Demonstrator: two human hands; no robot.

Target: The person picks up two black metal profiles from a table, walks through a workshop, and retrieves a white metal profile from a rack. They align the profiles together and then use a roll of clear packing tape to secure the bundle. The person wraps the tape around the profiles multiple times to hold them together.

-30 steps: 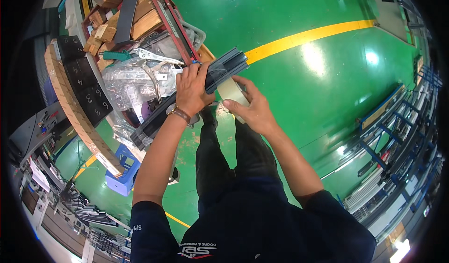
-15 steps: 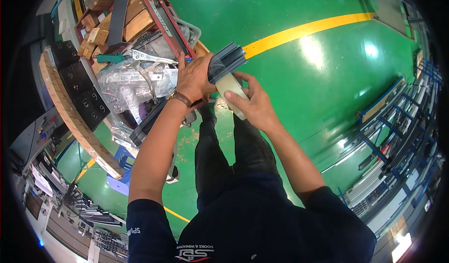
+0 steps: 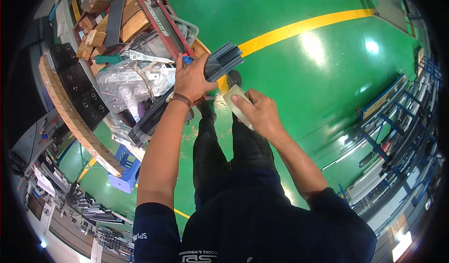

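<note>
A bundle of long dark grey profiles [image 3: 225, 61] slants up to the right, its ends jutting past my left hand [image 3: 191, 79]. The fingers of that hand are wrapped round it, with the thumb across its near side. Clear film or tape seems to cover part of the bundle. In my right hand [image 3: 263, 115] is a pale, translucent roll of tape [image 3: 232, 98], thumb on its near face and fingers behind. The roll is a little below and right of the bundle, apart from it. I cannot make out whether a strip joins the two.
Left of the bundle, a red-framed cart [image 3: 152, 17] carries wood blocks [image 3: 135, 25], locking pliers [image 3: 145, 76] and crumpled plastic wrap [image 3: 114, 83]. A blue plastic stool [image 3: 125, 171] stands on the green floor [image 3: 299, 80]. Blue racks [image 3: 379, 146] with long profiles line the right side.
My right hand has drawn the tape roll down and away from the bundle. My left hand keeps its hold, shifted slightly left in the picture.
</note>
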